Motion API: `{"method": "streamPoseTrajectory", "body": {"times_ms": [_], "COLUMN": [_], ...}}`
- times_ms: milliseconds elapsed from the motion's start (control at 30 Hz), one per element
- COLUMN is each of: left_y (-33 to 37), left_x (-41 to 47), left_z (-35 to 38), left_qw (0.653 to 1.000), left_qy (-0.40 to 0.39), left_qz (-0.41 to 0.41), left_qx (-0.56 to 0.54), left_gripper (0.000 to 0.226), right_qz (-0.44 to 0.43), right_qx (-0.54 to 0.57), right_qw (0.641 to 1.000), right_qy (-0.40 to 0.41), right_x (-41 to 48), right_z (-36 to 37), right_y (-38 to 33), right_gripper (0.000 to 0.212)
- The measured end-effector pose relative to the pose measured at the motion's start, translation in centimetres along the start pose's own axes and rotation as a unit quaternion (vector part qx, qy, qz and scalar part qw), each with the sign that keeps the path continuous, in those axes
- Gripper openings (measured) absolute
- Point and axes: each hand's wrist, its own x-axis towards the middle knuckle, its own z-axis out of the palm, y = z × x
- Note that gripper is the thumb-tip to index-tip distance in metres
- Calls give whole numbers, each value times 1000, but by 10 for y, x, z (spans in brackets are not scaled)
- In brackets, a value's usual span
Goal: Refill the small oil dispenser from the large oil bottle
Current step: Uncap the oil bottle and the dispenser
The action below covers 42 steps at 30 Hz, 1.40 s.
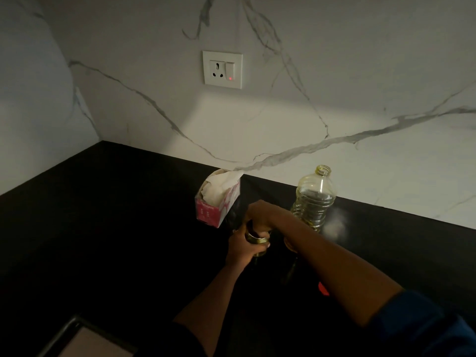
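View from the head camera, read left to right, with the small oil dispenser taken as the dial's centre.

At 7 o'clock, in the lower left corner, a pale flat panel in a dark frame [85, 341] lies on the black counter [103, 228]; what it is cannot be told.

At 12 o'clock, high on the veined marble wall [360, 73], sits a white socket plate [222, 69] with a red light lit on its switch.

At 10 o'clock, near your hands and against the foot of the wall, stands a pink tissue box [219, 199] with white tissue bunched out of its top.

At the centre, your left hand [240, 247] wraps its curled fingers round the body of the small oil dispenser [257, 240], which stands upright on the counter with only a metal band and a sliver of yellowish glass showing. Your right hand [260, 215] is curled down over the dispenser's top, gripping it from above; the top itself is hidden beneath the fingers.

At 2 o'clock, just behind your right forearm, the large oil bottle [315, 199] stands upright. It is clear and ribbed, its threaded mouth open.

At 4 o'clock, a small red object [323, 288] lies on the counter, partly hidden by the forearm.

At 5 o'clock, a blue sleeve [425, 325] covers your right upper arm.
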Motion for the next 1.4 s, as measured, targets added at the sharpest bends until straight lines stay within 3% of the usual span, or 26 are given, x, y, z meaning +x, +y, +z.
{"method": "streamPoseTrajectory", "body": {"times_ms": [100,167,233,300,433,567,767,867,967,1100,1400], "left_y": [-1,-3,-4,-6,-8,-12,-13,-16,-14,-14,-15], "left_x": [-4,-8,-12,-16,-26,-36,-47,-51,-53,-55,-55], "left_z": [-2,-3,-3,-3,-3,-4,-5,-7,-9,-8,-10], "left_qw": [1000,1000,1000,999,998,999,998,998,998,997,998], "left_qy": [-5,5,12,15,20,34,41,35,30,36,33], "left_qz": [-4,-10,-19,-24,-40,-36,-47,-48,-55,-62,-36], "left_qx": [14,12,17,25,38,23,11,-22,-22,-31,-36], "left_gripper": [74,73,76,78,78,75,74,67,74,71,70], "right_qz": [-48,-42,14,88,113,58,-54,-65,-1,59,36], "right_qx": [1,58,109,97,51,31,-59,-10,18,2,73], "right_qw": [999,997,988,981,988,997,996,997,994,994,995], "right_qy": [-24,19,105,144,95,42,-29,28,104,90,53], "right_x": [-7,-9,-10,-12,-14,-19,-32,-27,-27,-29,-32], "right_z": [-5,-7,-5,3,20,18,11,13,15,23,9], "right_y": [1,1,-2,-7,-15,-23,-31,-29,-29,-32,-32], "right_gripper": [64,57,47,49,58,48,60,60,61,65,53]}}
